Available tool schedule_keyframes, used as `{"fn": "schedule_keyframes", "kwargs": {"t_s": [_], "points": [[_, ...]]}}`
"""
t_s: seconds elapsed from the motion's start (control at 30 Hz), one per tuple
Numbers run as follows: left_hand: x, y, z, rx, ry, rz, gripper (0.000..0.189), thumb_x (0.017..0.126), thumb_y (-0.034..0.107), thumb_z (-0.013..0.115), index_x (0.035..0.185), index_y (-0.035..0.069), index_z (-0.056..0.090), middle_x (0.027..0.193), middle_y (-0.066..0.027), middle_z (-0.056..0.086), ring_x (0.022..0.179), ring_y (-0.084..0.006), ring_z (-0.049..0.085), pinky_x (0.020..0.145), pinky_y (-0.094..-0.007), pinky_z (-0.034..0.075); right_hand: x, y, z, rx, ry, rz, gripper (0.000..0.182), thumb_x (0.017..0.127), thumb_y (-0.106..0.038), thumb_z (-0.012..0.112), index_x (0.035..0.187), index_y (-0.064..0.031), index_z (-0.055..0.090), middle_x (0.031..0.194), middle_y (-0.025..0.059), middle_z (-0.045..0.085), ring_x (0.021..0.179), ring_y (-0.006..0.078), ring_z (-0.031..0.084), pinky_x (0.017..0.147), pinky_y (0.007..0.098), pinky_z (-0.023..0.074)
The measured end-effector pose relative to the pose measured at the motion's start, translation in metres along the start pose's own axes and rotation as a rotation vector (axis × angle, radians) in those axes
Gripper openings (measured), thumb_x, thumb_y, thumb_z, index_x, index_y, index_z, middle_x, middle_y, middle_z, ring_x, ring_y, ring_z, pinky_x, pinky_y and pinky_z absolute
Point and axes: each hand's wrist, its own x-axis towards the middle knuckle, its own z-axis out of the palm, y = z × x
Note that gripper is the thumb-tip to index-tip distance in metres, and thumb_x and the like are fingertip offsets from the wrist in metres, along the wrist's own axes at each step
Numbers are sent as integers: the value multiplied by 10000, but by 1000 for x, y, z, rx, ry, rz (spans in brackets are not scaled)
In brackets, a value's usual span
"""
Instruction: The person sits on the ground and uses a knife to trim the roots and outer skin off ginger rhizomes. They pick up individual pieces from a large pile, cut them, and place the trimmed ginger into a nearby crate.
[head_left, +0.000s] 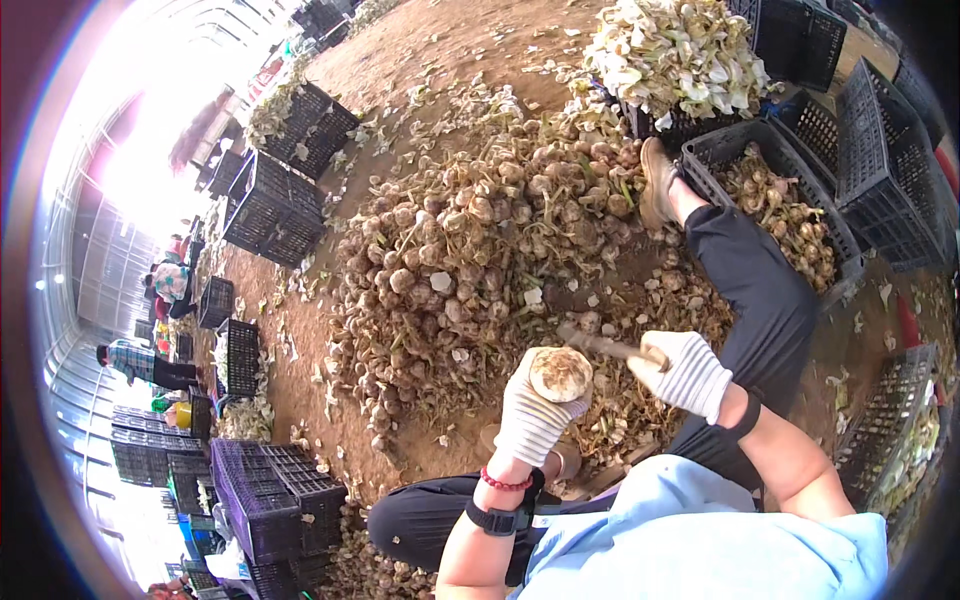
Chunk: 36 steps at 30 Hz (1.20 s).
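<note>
My left hand (536, 420), in a striped knit glove, is closed around a garlic bulb (561, 374). The bulb's brown-stained, cut-looking face is turned up towards me. Just to its right, my gloved right hand (679, 371) grips a knife (611, 346) by its handle. The blade points left, blurred, and lies above and apart from the bulb. Beyond both hands spreads a large heap of unpeeled garlic bulbs (465, 225) with dry stalks. Loose roots and skins (637, 416) cover the ground below the hands.
At my right foot stands a black crate (697, 169) holding trimmed garlic. A crate heaped with pale garlic skins (675, 60) is behind it. More black crates (274, 206) line the left side, with a purple crate stack (255, 502) nearer. Several people (139, 360) are far left.
</note>
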Motion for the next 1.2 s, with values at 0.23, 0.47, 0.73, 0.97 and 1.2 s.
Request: {"fn": "schedule_keyframes", "kwargs": {"t_s": [0.23, 0.47, 0.73, 0.97, 1.2], "points": [[-28, 10, -5, 10, -132, -9, 390, 738, 251, 783, 1039, 92, 592, 938, -12, 688, 837, -176, 661, 790, -305, 524, -17, -50, 4, -282, -51, -306, 174, 698, -209, 649, 781, -73, 581, 737, 155, 621, 692, 349, 628, 596, 433, 497], [-40, 2, -10, 192, -114, 18, 376, 727, 211, 778, 1035, 94, 597, 902, -27, 676, 853, -219, 646, 778, -313, 514, -15, -40, 16, -260, -82, -234, 176, 686, -238, 643, 756, -88, 583, 688, 142, 609, 682, 352, 621, 596, 446, 489], [-42, 10, -9, 115, -25, -58, 372, 693, 100, 789, 1005, 30, 598, 895, -45, 679, 826, -155, 643, 772, -261, 511, 14, -6, 40, -251, -57, -224, 175, 745, -245, 595, 761, -75, 634, 721, 152, 642, 688, 351, 630, 609, 431, 495], [-22, 30, -21, -175, 107, 19, 706, 628, 17, 833, 1228, 100, 469, 1123, -60, 574, 999, -160, 568, 880, -275, 496, 29, 37, 26, 7, 121, 136, 266, 819, -252, 569, 717, -7, 552, 646, 204, 558, 602, 375, 520, 577, 418, 431], [13, -24, 13, -850, 611, 3, 374, 776, 24, 730, 1062, 102, 502, 1005, -37, 592, 900, -167, 599, 835, -310, 539, 9, 53, 52, 403, 187, 291, 211, 846, -188, 631, 743, -17, 562, 584, 92, 527, 532, 187, 465, 535, 344, 414]]}}
